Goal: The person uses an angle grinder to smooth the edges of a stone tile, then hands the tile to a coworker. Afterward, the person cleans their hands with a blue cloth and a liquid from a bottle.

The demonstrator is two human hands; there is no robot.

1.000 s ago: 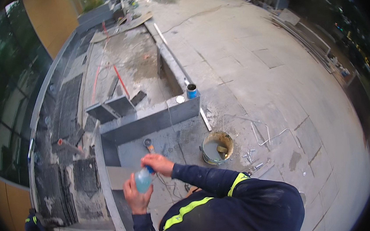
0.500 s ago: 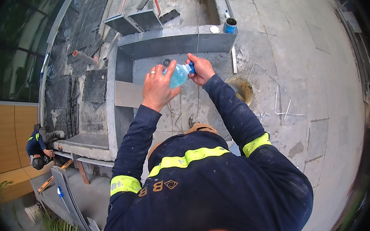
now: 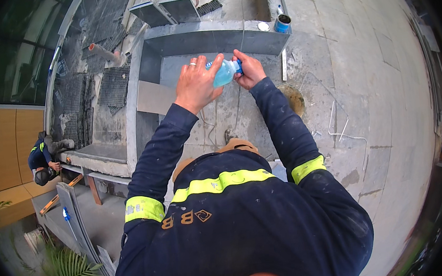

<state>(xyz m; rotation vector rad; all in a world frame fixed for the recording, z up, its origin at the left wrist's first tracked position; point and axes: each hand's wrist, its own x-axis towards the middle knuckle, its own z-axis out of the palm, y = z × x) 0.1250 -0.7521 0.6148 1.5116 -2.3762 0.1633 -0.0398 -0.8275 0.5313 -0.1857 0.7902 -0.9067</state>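
A clear plastic bottle [image 3: 224, 74] of light blue liquid is held sideways in front of me. My left hand [image 3: 195, 84] is wrapped round its body, with a ring on one finger. At the neck, my right hand [image 3: 250, 70] pinches the blue cap [image 3: 239, 66] between thumb and fingers. Whether the cap is still on the neck or loosened I cannot tell. Part of the bottle's body is hidden behind my left fingers.
A low grey-panelled wall [image 3: 217, 39] runs ahead, bearing an open blue can [image 3: 282, 23] and a round white lid [image 3: 263, 26]. A bucket [image 3: 295, 101] stands to the right near bent white rods [image 3: 335, 122]. At far left, another person [image 3: 43, 160] crouches by a ledge.
Both hands and the bottle have shifted slightly right and up in the picture. The grip on bottle and cap stays the same. The view has tilted a little.
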